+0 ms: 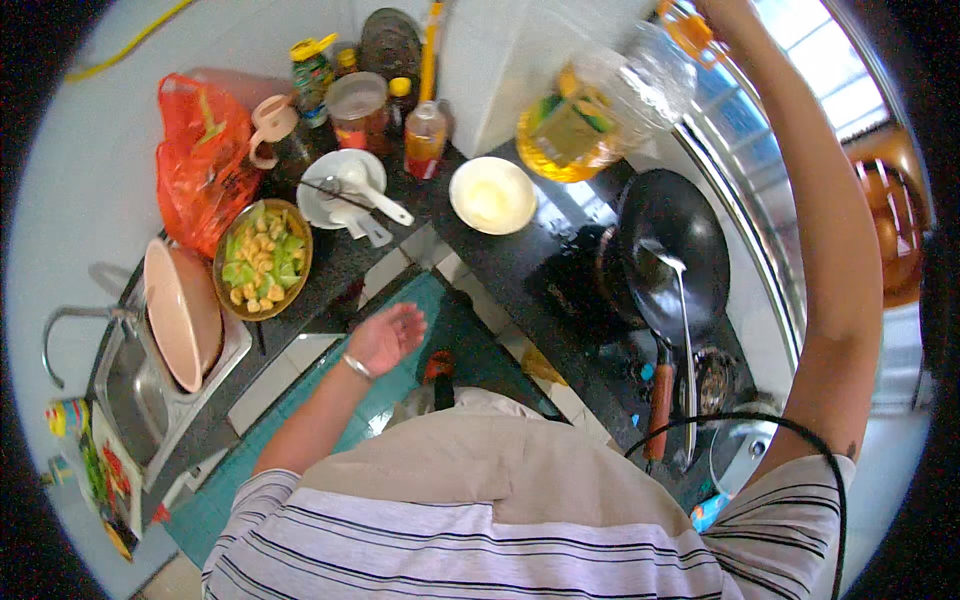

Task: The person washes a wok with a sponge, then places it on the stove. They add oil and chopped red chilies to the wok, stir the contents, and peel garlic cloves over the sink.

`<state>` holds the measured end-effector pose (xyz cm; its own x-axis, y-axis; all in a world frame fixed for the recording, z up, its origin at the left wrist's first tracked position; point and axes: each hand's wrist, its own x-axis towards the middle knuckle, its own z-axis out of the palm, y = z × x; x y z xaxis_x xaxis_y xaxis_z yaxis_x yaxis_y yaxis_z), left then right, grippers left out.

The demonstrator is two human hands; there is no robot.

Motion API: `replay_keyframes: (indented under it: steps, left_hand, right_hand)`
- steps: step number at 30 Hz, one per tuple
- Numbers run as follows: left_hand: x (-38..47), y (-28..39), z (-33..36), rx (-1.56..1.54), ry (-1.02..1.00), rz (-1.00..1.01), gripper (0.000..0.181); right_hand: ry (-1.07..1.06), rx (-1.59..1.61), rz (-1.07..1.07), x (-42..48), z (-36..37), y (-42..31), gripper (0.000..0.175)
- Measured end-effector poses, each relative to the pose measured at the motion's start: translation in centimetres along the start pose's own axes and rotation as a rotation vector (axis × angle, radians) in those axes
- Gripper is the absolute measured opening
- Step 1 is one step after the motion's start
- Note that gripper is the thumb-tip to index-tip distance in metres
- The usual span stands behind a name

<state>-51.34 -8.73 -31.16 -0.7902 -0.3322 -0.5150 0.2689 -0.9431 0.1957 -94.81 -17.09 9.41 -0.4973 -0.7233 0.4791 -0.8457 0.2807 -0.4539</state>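
Note:
My left hand point(388, 341) is empty in front of me, palm up with loosely curled fingers and a bracelet at the wrist. My right arm reaches to the upper right. There my right hand point(724, 16) is at the orange handle point(691, 34) of a large clear cooking oil jug point(574, 124). The picture's edge cuts off its fingers, so its grip cannot be seen. Golden oil fills the jug's lower part. Beside the jug stands a cream bowl point(493, 195) with something pale yellow in it. A black wok point(679, 225) on the stove holds a long metal spatula point(686, 352).
On the left counter are a glass dish point(262, 259) of greens and golden pieces, white bowls with spoons point(341, 187), a red plastic bag point(199, 165), and a pink basin point(184, 315) on the sink point(135, 397). Sauce bottles point(425, 139) line the corner. A black cable point(814, 442) crosses my right arm.

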Motion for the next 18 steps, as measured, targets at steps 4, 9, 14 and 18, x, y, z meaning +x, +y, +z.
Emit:
replay_keyframes:
  steps: [4, 9, 14, 18]
  left_hand:
    - [-3.9, -2.6, -7.0, -0.067, 0.227, -0.023, 0.021]
    - [-5.8, -5.4, -12.6, -0.170, 0.438, -0.034, 0.018]
    - [-5.0, -4.5, -12.0, -0.160, 0.404, 0.027, 0.018]
    - [-1.6, -2.5, -9.9, -0.005, 0.392, -0.014, 0.020]
  right_hand:
    - [-0.024, -0.081, -0.052, 4.5, 3.2, 8.2, 0.043]
    - [-0.308, 0.350, 0.208, 6.0, 9.3, 14.0, 0.030]
    - [-0.237, 0.544, 0.297, 5.3, 13.6, 16.4, 0.011]
    - [-0.290, 0.338, -0.033, 4.4, 9.4, 20.0, 0.042]
